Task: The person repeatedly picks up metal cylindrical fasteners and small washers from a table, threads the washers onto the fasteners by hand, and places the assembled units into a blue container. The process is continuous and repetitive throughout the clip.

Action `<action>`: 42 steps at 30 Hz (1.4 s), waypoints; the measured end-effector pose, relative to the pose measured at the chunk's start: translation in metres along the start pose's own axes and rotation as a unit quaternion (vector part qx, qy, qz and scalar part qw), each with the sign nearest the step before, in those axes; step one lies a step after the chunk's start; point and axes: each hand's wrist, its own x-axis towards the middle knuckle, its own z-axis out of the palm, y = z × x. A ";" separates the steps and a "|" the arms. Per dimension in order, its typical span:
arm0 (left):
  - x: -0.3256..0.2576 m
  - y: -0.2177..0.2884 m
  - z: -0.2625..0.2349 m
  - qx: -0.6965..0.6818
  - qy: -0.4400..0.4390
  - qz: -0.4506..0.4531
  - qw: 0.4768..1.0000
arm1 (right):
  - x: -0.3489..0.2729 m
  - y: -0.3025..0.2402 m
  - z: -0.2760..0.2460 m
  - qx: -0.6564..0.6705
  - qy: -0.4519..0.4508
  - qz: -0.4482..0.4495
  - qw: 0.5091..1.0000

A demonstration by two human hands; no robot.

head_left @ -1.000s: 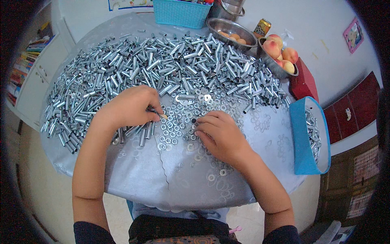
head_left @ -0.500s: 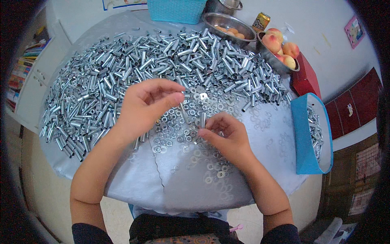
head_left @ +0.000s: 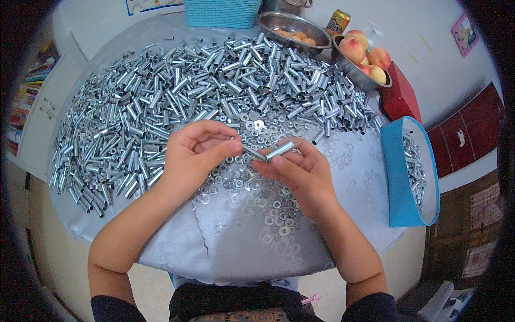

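Between finger and thumb of my left hand (head_left: 201, 149) is a thin metal bolt (head_left: 253, 152), slanting down to the right. My right hand (head_left: 301, 174) pinches a shiny metal sleeve (head_left: 281, 151), its upper end tilted to the right. The bolt's far tip meets the lower end of the sleeve; whether it has entered cannot be seen. Loose washers and nuts (head_left: 236, 184) lie on the cloth beneath both hands. Behind them spreads a wide heap of metal sleeves and bolts (head_left: 177, 80).
A blue fabric bin (head_left: 394, 177) with metal parts inside stands at the right table edge. Toward the back are a bowl of peaches (head_left: 375, 82), a metal bowl with eggs (head_left: 322, 40), a can (head_left: 338, 22), a turquoise basket (head_left: 220, 13) and a red box (head_left: 399, 94).
The sleeve in my right hand has tipped from upright to slanted. Both hands have come closer together, and the bolt's tip now meets the sleeve's end.
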 end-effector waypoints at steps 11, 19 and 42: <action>0.000 -0.003 -0.002 -0.078 -0.001 0.001 0.997 | -0.001 0.004 0.000 -0.061 0.040 0.020 0.997; -0.007 -0.015 0.002 -0.025 -0.158 0.011 0.987 | -0.005 0.007 0.005 -0.149 -0.054 0.008 0.987; 0.001 -0.016 0.000 -0.093 -0.058 -0.117 0.987 | 0.004 0.021 -0.010 -0.624 -0.056 -0.256 0.736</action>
